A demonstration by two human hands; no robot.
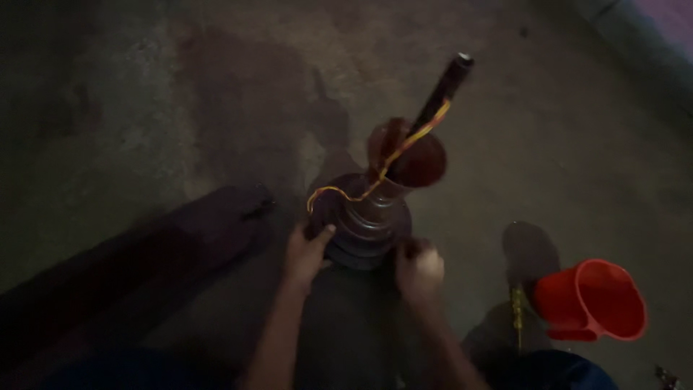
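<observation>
The dark ribbed insulator (368, 224) stood upright on the concrete floor (144, 108). The left hand (307, 253) pressed on its lower left side, fingers closed around the edge. The right hand (419, 269) was a closed fist at its lower right; if it clamped anything, I cannot tell. A yellow wire (361, 189) ran from the insulator up a dark rod (440, 94). The insulator could tip if one hand slipped, and the wire could snag. A red bucket (595, 300) stood well to the right of the insulator.
</observation>
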